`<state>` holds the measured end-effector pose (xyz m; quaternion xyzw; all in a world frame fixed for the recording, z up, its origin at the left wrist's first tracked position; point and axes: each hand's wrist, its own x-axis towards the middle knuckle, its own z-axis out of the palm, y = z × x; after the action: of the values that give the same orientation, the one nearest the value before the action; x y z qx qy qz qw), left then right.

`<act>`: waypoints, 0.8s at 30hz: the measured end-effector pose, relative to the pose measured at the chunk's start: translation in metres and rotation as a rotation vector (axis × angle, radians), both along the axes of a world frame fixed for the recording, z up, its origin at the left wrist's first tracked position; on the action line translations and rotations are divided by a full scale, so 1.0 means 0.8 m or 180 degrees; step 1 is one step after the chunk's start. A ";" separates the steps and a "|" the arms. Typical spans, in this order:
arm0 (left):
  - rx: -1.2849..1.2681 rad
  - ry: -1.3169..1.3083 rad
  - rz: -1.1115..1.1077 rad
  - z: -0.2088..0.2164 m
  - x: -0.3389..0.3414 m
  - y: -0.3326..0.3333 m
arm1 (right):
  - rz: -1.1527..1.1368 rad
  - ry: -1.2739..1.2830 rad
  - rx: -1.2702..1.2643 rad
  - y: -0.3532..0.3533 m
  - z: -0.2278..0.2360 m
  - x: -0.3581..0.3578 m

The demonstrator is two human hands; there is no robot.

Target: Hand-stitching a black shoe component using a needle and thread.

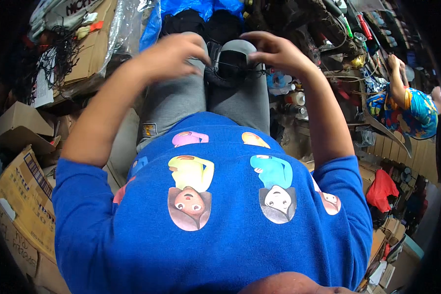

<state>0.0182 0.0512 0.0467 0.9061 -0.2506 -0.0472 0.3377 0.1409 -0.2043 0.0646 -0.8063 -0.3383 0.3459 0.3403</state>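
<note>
On my lap, between my grey-trousered knees, sits a black shoe-like item (pixel 225 73) with a dark opening. A thin dark cord (pixel 230 64) crosses over it and runs into loose strands near my right hand. My left hand (pixel 181 53) hovers above the left thigh, its fingers bent toward the item and smeared by motion. Over the right knee is my right hand (pixel 278 50), thumb and forefinger spread apart, the thumb tip close to the cord. Whether the thumb touches the cord I cannot tell.
Cardboard boxes (pixel 24 122) and plastic-wrapped card lie at the left, beside a tangle of black cords (pixel 59 54). Clear plastic bottles (pixel 281 83) stand right of my leg. Tools and clutter fill the far right, where another person in a colourful shirt (pixel 416 115) sits.
</note>
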 end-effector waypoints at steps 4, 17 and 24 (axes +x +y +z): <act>0.0974 0.0189 -0.0358 -0.022 0.014 -0.051 | 0.0792 -0.1080 -0.1616 0.043 -0.002 0.002; 0.1036 -0.0900 0.0174 -0.054 -0.023 -0.068 | -0.1391 0.0922 0.0299 -0.042 -0.046 -0.097; 0.0827 -0.0943 0.0164 -0.060 -0.033 -0.085 | -0.0839 -0.0325 -0.0406 -0.036 -0.050 -0.067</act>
<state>-0.0085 -0.0164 -0.0009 0.9452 -0.2661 0.0634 0.1785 0.0871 -0.2333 0.0247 -0.8802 -0.2237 0.2776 0.3133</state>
